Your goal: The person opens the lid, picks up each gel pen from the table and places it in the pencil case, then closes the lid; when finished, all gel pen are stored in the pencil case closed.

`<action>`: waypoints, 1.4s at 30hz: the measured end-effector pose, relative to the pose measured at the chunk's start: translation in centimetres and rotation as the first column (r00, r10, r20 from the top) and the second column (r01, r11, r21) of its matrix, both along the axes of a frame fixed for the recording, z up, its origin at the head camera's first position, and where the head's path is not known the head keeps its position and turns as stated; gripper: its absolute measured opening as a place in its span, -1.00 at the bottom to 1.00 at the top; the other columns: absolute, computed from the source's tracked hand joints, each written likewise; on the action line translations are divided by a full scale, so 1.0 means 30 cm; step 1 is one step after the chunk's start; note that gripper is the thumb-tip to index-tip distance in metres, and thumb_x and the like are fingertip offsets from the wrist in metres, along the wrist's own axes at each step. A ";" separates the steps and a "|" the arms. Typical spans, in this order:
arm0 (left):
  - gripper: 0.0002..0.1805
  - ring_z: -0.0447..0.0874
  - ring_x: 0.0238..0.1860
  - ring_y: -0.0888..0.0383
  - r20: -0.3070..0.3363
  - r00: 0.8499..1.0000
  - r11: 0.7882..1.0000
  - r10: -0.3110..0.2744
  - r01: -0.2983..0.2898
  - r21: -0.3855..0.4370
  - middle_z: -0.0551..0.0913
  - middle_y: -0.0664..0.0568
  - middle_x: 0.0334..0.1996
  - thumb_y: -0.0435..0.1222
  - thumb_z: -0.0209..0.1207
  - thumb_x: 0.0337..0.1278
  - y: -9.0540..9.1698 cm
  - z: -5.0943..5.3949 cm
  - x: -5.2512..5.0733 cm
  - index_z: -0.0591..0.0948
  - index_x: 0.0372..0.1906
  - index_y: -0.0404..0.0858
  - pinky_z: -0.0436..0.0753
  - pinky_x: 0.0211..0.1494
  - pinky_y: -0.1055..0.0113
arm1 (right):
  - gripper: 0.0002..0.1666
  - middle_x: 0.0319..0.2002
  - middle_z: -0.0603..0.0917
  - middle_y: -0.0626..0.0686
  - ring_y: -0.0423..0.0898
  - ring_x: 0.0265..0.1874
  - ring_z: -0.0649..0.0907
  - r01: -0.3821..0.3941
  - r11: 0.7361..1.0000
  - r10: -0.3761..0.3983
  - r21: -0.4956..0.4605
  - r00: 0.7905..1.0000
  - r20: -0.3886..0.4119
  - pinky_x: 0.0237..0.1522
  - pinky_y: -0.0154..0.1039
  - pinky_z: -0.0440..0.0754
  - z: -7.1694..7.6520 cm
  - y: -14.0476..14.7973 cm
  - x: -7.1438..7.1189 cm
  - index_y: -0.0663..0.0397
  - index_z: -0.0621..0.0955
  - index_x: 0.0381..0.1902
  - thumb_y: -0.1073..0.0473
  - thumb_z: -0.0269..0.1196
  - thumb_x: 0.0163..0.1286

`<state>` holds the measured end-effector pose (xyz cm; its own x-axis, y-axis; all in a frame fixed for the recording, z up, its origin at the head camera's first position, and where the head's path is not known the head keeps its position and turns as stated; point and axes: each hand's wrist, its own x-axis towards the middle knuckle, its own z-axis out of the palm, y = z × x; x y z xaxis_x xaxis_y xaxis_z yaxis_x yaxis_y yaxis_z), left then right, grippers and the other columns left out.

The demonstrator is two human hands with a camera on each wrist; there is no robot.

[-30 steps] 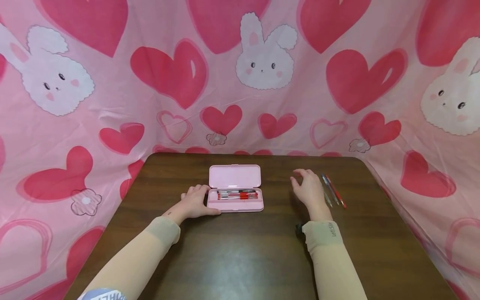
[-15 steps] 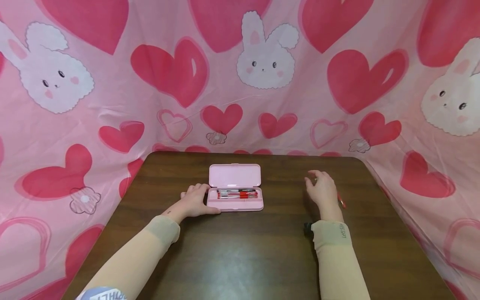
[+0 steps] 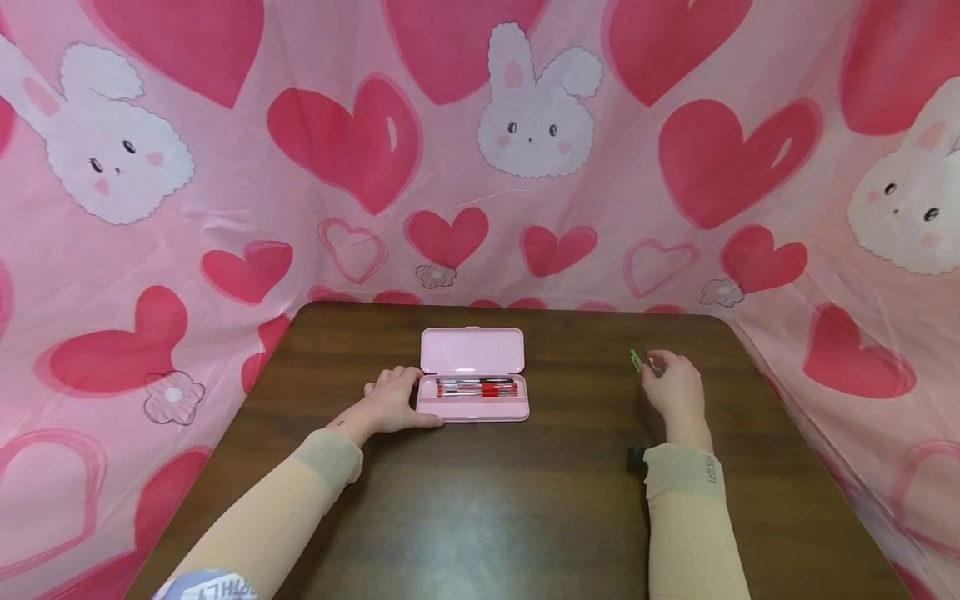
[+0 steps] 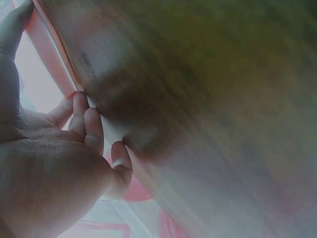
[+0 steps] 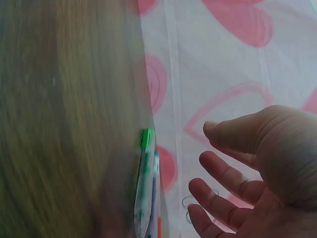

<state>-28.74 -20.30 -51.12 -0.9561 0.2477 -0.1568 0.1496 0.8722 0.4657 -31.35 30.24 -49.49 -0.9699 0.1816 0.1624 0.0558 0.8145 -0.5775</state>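
A pink pencil case [image 3: 472,410] lies with its lid up on the brown table, several red and black pens [image 3: 487,387] in its rear compartment. My left hand [image 3: 390,404] rests around the case's left end, thumb at the front edge, fingers behind. Over the pens at the right is my right hand [image 3: 677,392], fingers apart and relaxed, holding nothing. A green pen [image 3: 636,361] shows beside its thumb; in the right wrist view that green-capped pen [image 5: 144,183] lies alongside a blue-ended pen [image 5: 155,193], with a gap to the fingers. The hand hides the other pens in the head view.
The table [image 3: 450,517] has a dark wood top with rounded far corners. Pink cloth [image 3: 345,192] with hearts and rabbits hangs behind it and along both sides.
My right hand has moved to the right, over the pens, which it now mostly covers; the green pen shows at its left. My left hand and the case have stayed in place.
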 end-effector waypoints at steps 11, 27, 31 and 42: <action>0.17 0.38 0.43 -0.15 0.000 1.000 1.000 0.007 -0.007 -0.007 0.54 -0.13 0.42 0.45 0.52 -0.10 0.006 -0.009 -0.009 0.44 0.52 -0.14 0.40 0.40 -0.28 | -0.43 0.36 0.65 0.44 0.48 0.34 0.60 0.061 0.998 -0.056 -0.032 0.991 0.122 0.39 0.43 0.49 -0.025 0.080 0.012 0.29 0.58 0.43 0.04 0.21 0.66; 0.19 0.39 0.39 -0.14 -0.003 1.000 1.000 0.009 -0.009 -0.004 0.55 -0.13 0.41 0.45 0.52 -0.12 0.005 -0.011 -0.007 0.43 0.53 -0.15 0.40 0.37 -0.25 | -0.35 0.33 0.61 0.56 0.58 0.24 0.61 0.114 0.987 -0.141 0.114 0.953 0.270 0.32 0.39 0.55 -0.017 0.120 0.032 0.38 0.60 0.36 0.12 0.15 0.41; 0.19 0.39 0.39 -0.14 -0.005 1.000 1.000 0.013 -0.013 -0.006 0.55 -0.13 0.40 0.45 0.52 -0.13 0.005 -0.011 -0.013 0.44 0.53 -0.15 0.40 0.37 -0.25 | -0.37 0.32 0.63 0.54 0.57 0.21 0.63 0.130 0.985 -0.157 0.111 0.946 0.283 0.28 0.37 0.58 -0.027 0.129 0.027 0.35 0.62 0.35 0.13 0.16 0.40; 0.19 0.39 0.40 -0.15 -0.010 1.000 1.000 0.012 -0.012 0.000 0.55 -0.13 0.42 0.45 0.53 -0.13 0.004 -0.021 -0.013 0.45 0.53 -0.14 0.38 0.37 -0.25 | -0.42 0.24 0.69 0.50 0.53 0.16 0.66 0.175 0.981 -0.193 0.087 0.937 0.290 0.20 0.33 0.62 -0.044 0.126 0.016 0.27 0.68 0.29 0.16 0.20 0.35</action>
